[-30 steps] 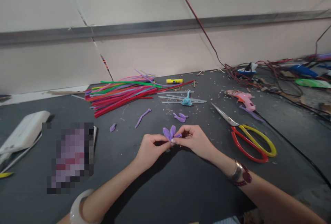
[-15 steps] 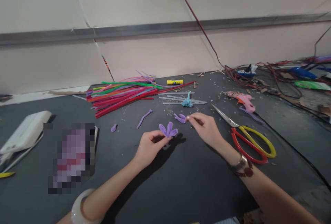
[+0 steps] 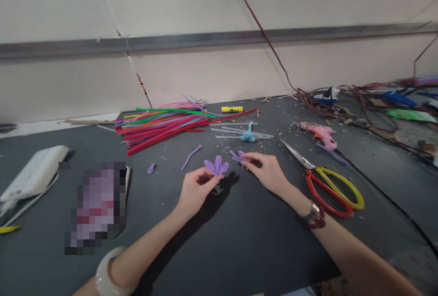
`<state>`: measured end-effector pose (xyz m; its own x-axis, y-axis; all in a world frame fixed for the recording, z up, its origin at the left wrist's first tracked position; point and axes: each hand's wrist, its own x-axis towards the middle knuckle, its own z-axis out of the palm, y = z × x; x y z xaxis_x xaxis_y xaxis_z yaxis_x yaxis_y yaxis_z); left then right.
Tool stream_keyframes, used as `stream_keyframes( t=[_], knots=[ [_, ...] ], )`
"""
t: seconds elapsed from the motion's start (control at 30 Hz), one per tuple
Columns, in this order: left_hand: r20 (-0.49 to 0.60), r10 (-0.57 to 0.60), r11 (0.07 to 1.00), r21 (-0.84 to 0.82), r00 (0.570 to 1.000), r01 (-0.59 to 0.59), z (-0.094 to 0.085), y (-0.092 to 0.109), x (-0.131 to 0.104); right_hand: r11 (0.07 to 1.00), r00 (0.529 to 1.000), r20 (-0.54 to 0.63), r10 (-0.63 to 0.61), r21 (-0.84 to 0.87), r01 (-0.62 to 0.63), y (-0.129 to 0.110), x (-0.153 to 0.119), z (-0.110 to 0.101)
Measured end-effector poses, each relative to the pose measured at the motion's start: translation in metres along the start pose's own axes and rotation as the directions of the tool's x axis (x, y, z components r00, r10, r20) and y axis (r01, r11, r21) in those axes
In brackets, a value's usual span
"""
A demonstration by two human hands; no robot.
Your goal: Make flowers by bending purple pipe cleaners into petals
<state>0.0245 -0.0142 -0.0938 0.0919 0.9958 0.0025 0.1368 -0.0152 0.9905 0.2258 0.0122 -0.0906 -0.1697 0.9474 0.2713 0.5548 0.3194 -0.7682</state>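
Two bare hands work over a dark desk (image 3: 270,246), each with a purple piece at its fingertips. The left hand (image 3: 195,193) has a narrow grip, thumb against forefinger, on the base of a purple flower (image 3: 216,166) whose petals fan upward and toward the far side. The right hand (image 3: 268,173) has a narrow grip on the right end of a purple petal piece (image 3: 237,155); whether that piece is clear of the desk cannot be told. Key relation: the petal piece lies just right of the flower and slightly farther off, apart from it, its long axis running roughly left to right; the right hand is the nearer to it. Left of the flower lie a purple strip (image 3: 192,157) and a small purple loop (image 3: 151,168). Scissors (image 3: 310,166) lie to the right, points toward the far left.
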Motion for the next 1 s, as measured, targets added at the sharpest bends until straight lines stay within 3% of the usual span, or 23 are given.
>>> stream_keyframes(
  t=[0.17,0.33,0.47,0.7,1.0],
  knots=[
    [-0.039,0.033,0.997,0.065,0.999,-0.030,-0.001,0.000,0.000,0.884,0.950,0.301,0.082,0.418,-0.208,-0.013,-0.012,-0.003],
    [-0.028,0.092,0.984,0.155,0.995,-0.087,0.000,-0.003,-0.003,0.739,0.893,0.444,0.067,0.580,-0.344,-0.016,-0.016,-0.001],
    [0.013,0.077,0.985,0.155,0.997,-0.078,0.002,-0.003,-0.005,0.739,0.928,0.369,0.050,0.611,-0.283,-0.019,-0.017,0.001],
    [0.094,0.000,0.995,0.097,0.996,-0.009,0.005,0.001,-0.009,0.905,0.989,0.148,-0.019,0.423,-0.046,-0.025,-0.024,0.008],
    [0.137,-0.012,0.998,0.056,0.990,0.004,0.006,-0.002,-0.009,0.967,0.977,0.048,-0.209,0.161,0.199,-0.028,-0.031,0.017]
  ],
)
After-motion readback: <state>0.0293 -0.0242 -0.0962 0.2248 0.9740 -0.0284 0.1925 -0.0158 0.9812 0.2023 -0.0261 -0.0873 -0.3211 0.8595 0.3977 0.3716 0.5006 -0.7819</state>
